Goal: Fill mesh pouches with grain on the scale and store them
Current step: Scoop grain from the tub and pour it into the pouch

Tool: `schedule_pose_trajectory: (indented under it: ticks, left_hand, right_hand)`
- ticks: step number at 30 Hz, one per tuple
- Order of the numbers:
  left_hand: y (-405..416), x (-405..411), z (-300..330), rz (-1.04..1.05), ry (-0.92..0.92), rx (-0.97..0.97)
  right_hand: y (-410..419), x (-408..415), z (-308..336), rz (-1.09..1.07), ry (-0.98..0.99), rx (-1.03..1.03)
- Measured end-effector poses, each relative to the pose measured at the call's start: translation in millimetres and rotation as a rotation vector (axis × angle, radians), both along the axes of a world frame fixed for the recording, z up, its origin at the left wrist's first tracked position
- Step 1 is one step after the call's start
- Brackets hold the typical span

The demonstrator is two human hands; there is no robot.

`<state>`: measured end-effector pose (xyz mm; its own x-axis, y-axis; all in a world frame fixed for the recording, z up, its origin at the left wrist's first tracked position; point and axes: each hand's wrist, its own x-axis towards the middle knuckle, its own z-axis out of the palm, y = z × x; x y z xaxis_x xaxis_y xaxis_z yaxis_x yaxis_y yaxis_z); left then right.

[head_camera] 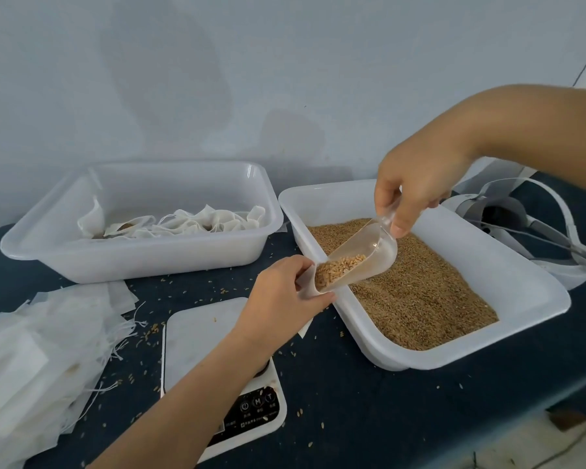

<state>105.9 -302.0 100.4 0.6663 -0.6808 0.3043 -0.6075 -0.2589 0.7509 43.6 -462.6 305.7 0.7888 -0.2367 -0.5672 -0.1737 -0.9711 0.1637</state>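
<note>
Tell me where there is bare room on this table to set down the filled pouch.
Free: the scale platform, clear apart from the left forearm across its right corner; the dark cloth between scale and grain tray, holding only stray grains. Crowded: the empty pouch pile at left, and the storage tray behind.

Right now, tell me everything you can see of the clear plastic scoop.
The clear plastic scoop is see-through, with a rounded bowl and short handle. It tilts down to the left over the white grain tray's near-left rim, grain heaped at its lip. The right hand pinches the handle; the left hand holds a white mesh pouch at its mouth.
</note>
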Motion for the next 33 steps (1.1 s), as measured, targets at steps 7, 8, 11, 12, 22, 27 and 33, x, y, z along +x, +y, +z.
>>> schedule_pose_trajectory:
  ticks: [7, 8, 11, 12, 22, 27, 33]
  left_hand:
    - [5, 1, 2, 0.024, 0.019, -0.031]
    - [6, 2, 2, 0.028, 0.018, -0.03]
    - [7, 2, 2, 0.032, 0.021, -0.038]
    - [7, 2, 3, 0.031, 0.021, -0.039]
    - [9, 3, 3, 0.038, 0.045, -0.071]
    - [8, 4, 5, 0.036, 0.078, -0.113]
    - [7, 4, 10, 0.037, 0.112, -0.134]
  right_hand:
    - [11, 7, 10, 0.015, -0.011, -0.028]
    - [11, 7, 11, 0.014, -0.011, -0.02]
    - [11, 6, 12, 0.013, -0.009, -0.001]
    - [10, 4, 12, 0.011, -0.012, 0.0]
    - [-20, -11, -2, -0.022, -0.039, 0.09]
    - [-44, -30, -21, -0.026, -0.136, 0.235]
    - [-64, -51, -62, -0.049, -0.301, 0.456]
